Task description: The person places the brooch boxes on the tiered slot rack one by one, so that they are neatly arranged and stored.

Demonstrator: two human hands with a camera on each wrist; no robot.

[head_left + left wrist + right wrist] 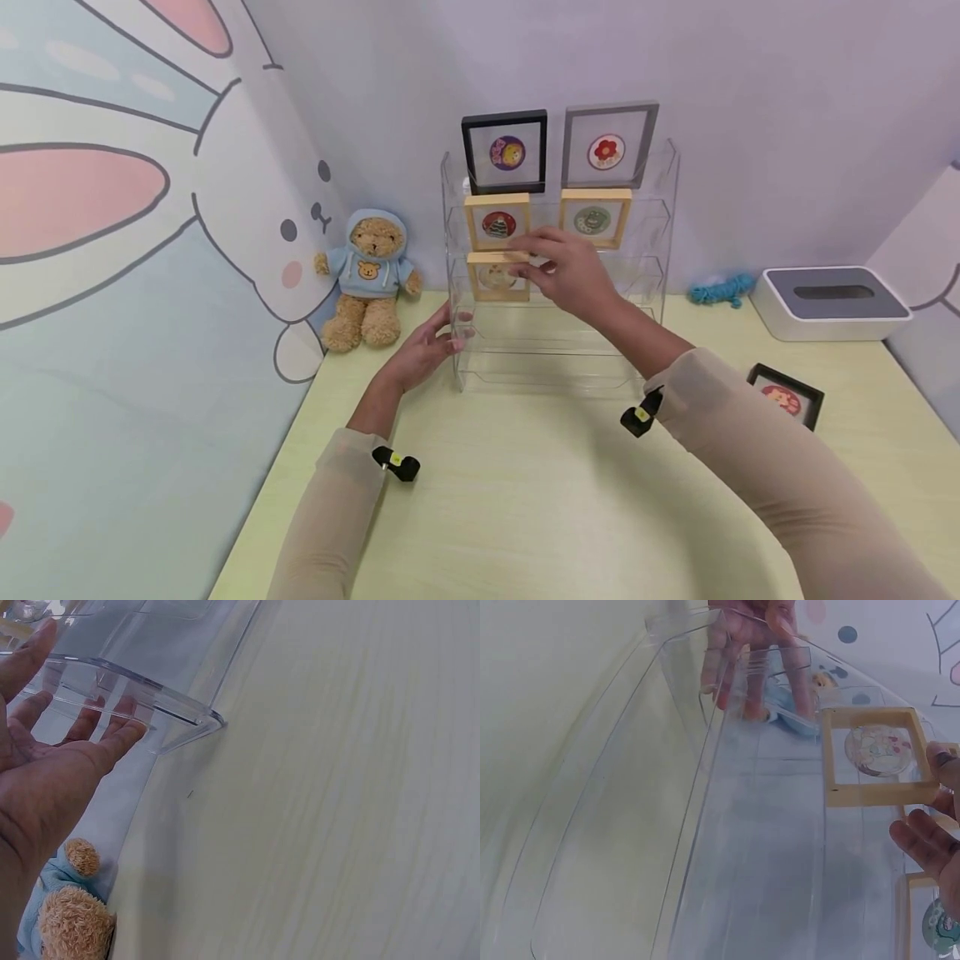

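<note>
At the left end of the third row down on the clear rack [547,354], a light-wood frame [497,281], pinched at its right edge between thumb and finger of the right hand [573,275]. At seven to eight, the left hand [422,354], fingers apart and slightly bent at the rack's side, firmness of hold impossible to tell. At twelve, a red-badge frame [497,223], lower right corner crossed by a right-hand finger; above, an upper black frame [504,152]. At two, a green-badge frame [595,220]; between one and two, a grey frame [609,150]. At nine, a teddy bear [367,279]. At three, well apart, blue yarn [722,290], then a tissue box [832,322]. Near four, on the table [562,500], a loose black frame [787,398], partly hidden behind the right sleeve [750,454].
</note>
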